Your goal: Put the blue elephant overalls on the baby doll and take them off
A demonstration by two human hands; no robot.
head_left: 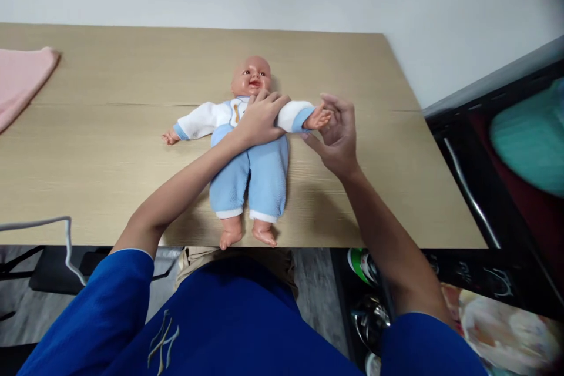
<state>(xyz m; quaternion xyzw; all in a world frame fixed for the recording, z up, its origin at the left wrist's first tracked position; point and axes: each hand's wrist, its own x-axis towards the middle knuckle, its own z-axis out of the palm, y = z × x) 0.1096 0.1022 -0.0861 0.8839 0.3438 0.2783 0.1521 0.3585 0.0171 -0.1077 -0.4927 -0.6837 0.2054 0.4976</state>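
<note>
A baby doll point(250, 176) in a white and light-blue outfit lies on its back on the table, feet toward me at the front edge. My left hand point(263, 118) rests across its chest and wraps around the upper part of the outstretched arm on the right. Around the doll's small hand at the end of that sleeve point(294, 116), my right hand point(338, 132) curves with thumb and fingers apart. Any contact there is hard to make out. The doll's other arm point(200, 120) stretches out to the left.
A pink cloth point(24, 82) lies at the table's left end. A white cable point(68, 241) hangs over the front edge at left. Beyond the wooden table's point(388, 200) right side stand dark shelving and a teal object point(531, 135). A white wall rises behind.
</note>
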